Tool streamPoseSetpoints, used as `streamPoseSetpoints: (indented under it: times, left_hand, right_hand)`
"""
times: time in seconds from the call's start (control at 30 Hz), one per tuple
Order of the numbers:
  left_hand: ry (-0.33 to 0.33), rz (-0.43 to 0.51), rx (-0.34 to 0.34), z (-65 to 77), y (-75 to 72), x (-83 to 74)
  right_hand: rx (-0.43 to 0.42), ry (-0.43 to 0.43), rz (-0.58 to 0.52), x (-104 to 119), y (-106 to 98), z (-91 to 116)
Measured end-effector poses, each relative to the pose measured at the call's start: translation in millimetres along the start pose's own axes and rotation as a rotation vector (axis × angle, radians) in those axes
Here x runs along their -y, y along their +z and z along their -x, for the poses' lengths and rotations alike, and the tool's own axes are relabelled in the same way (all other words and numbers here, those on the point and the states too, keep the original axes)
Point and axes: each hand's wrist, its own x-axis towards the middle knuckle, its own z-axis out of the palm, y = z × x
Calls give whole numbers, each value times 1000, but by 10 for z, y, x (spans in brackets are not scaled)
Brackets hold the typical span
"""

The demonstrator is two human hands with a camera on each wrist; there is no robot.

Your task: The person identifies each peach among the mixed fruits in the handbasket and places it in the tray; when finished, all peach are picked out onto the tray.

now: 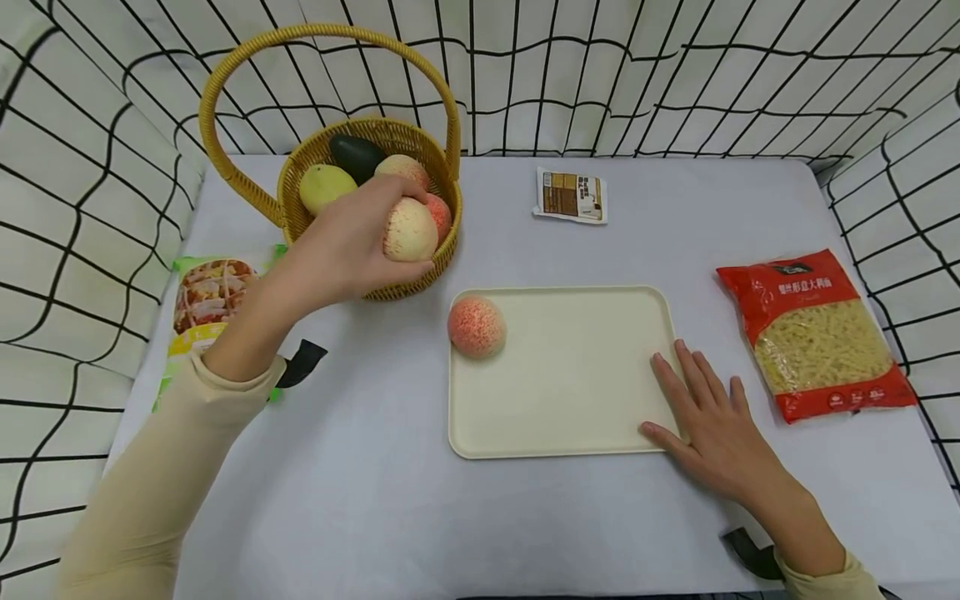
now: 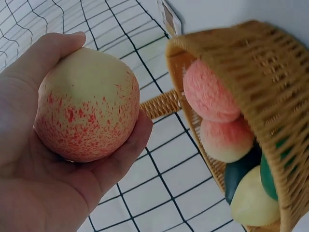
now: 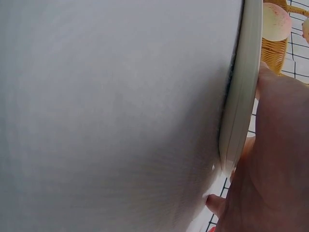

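My left hand (image 1: pixel 352 237) holds a pale peach with red speckles (image 2: pixel 89 104), thumb and fingers around its sides. In the head view this peach (image 1: pixel 411 230) is over the front right part of a wicker basket (image 1: pixel 405 287); the left wrist view shows it clear of the rim. Inside the basket lie more peaches (image 2: pixel 211 92), a yellow-green fruit (image 1: pixel 324 185) and a dark green, smooth item (image 1: pixel 356 157). Another pink-speckled peach (image 1: pixel 477 327) sits at the upper left of a cream tray (image 1: pixel 562 375). With fingers spread, my right hand (image 1: pixel 712 433) rests at the tray's right edge.
A tall looped handle (image 1: pixel 330 32) rises from the basket. At the right lies a red bag of pasta (image 1: pixel 821 333); a small packet (image 1: pixel 570 197) lies at the back. Behind my left forearm is a green-yellow food bag (image 1: pixel 210 296). Black wire mesh surrounds the white table.
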Motion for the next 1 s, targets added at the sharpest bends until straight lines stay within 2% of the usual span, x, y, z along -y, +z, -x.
streamPoseSetpoints:
  times: [0.1,0.33,0.63,0.8,1.0]
  left_hand:
    - [28,25,-7,73,78,-37]
    - [36,100,10,245,228,-145]
    - [80,162,26,377,448,-293]
    - [125,186,49,438,557,-373]
    - [165,208,97,535,769,-441]
  right_hand:
    - [2,1,1,0,0,-4]
    - [2,2,0,-3,-3,-11]
    - [-4,-5,4,9,-15,-3]
    - [-3,-5,7,11,-18,-1]
    - [0,-6,12,4,-12,-6]
